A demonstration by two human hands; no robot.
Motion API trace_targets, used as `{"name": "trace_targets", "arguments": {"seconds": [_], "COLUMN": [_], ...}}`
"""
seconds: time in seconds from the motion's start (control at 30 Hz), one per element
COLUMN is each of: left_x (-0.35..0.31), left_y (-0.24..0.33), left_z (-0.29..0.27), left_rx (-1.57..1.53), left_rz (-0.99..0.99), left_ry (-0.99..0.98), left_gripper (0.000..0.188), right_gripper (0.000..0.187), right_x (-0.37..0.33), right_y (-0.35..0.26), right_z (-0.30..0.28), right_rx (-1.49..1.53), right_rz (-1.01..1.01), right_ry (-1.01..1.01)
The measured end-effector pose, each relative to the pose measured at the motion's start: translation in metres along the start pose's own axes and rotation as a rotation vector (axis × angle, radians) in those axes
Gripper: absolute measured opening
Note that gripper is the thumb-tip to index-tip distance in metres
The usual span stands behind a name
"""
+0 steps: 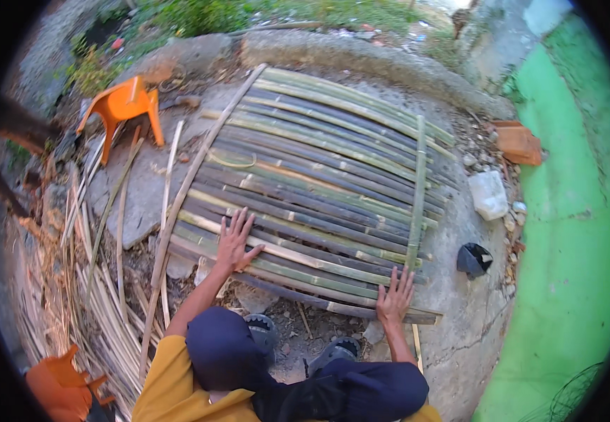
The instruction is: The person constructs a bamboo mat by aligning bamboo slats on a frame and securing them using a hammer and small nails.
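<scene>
While the left hand (pixel 233 243) lies palm down, fingers spread, across the near slats of the bamboo panel (pixel 305 186), the right hand (pixel 394 299) rests likewise by their right ends, fingers apart; neither is clamped on anything. The panel lies low, mostly beyond the hands, its slats crossed by a left crosspiece (pixel 210 144) and a right crosspiece (pixel 419 190). To steady round slats well, I judge, both palms should press evenly, with fingertips clear of gaps and sharp edges. Rough, cracked concrete (pixel 459 316) lies beneath, with rubble (pixel 509 221) along a bright green wall (pixel 565 232) at right. An orange plastic chair (pixel 127 102) and loose bamboo strips (pixel 97 309) occupy the left; a dark container (pixel 473 260) sits right of the panel.
</scene>
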State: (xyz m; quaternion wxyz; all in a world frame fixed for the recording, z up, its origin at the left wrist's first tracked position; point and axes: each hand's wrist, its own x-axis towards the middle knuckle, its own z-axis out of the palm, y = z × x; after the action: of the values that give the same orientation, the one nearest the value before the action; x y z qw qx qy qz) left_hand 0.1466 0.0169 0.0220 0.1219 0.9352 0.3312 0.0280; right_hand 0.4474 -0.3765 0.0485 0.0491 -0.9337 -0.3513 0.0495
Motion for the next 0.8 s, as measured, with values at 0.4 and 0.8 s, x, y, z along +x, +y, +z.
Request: {"name": "trace_targets", "arguments": {"seconds": [0.4, 0.8], "left_x": [-0.047, -0.253], "left_y": [-0.064, -0.124], "left_z": [0.001, 0.001], "left_rx": [-0.371, -1.834], "left_rz": [-0.198, -1.249], "left_ry": [0.349, 0.528], "left_gripper": [0.047, 0.050], "right_gripper": [0.054, 0.047], "right_x": [-0.051, -0.221], "right_y": [0.056, 0.090], "right_z": [0.002, 0.003], "right_rx": [0.342, 0.887], "right_rz": [0.223, 0.767], "right_ry": [0.335, -0.341]}}
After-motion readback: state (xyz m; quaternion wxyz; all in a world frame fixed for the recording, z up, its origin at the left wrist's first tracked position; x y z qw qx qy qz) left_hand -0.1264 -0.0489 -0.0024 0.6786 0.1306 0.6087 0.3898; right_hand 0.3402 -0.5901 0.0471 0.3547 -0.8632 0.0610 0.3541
